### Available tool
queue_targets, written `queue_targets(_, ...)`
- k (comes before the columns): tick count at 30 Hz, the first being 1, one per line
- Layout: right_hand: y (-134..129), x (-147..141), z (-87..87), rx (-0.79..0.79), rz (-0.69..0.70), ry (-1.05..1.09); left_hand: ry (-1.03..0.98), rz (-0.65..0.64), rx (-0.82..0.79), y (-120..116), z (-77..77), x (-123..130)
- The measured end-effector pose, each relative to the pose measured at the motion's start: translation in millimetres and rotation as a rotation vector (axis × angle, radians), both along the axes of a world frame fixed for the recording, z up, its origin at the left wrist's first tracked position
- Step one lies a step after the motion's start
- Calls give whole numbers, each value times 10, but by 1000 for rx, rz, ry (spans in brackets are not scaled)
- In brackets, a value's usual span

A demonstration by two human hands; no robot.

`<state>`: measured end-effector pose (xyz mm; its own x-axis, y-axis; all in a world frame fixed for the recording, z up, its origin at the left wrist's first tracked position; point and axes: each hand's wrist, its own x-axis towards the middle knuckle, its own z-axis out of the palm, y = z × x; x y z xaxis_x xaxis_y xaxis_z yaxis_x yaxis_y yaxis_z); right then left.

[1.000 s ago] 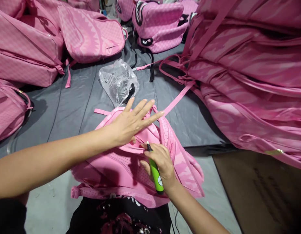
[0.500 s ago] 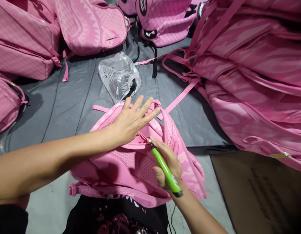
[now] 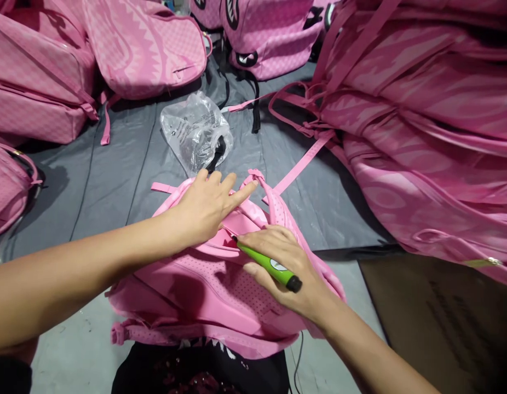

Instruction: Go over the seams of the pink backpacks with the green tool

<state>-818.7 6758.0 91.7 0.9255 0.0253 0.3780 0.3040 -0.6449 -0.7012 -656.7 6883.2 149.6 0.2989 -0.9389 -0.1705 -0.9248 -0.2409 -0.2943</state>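
Observation:
A pink backpack (image 3: 220, 306) lies across my lap and the table edge, its dotted back panel and straps facing up. My left hand (image 3: 206, 205) rests on its upper part with fingers apart and a little bent, pressing the fabric near the opening. In my right hand (image 3: 284, 268) is a slim green pen-shaped tool (image 3: 265, 264) with black ends, gripped between thumb and fingers. Its dark tip touches or hovers just over a seam at the backpack's top, beside my left hand; which of the two I cannot tell.
A crumpled clear plastic bag (image 3: 196, 131) with something black in it lies behind the backpack on the grey table cover (image 3: 126, 158). Pink backpacks stand at the left (image 3: 35, 76), the back (image 3: 270, 38) and the right (image 3: 421, 120). A brown cardboard box (image 3: 426, 317) stands low at right.
My right hand has turned the green tool flatter and brought its tip left toward the seam. My left hand's fingers have bent and shifted slightly left.

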Motion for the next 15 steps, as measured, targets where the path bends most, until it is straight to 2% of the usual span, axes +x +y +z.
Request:
queue_targets(6,40,129,66,-67,-54,89,-32,80,42,-4,7,4)
queue_targets(10,103,187,35,-121,-92,60,-16,54,64,-7,11,68)
queue_targets(15,107,141,-17,-130,-141,23,-1,101,25,20,3,103)
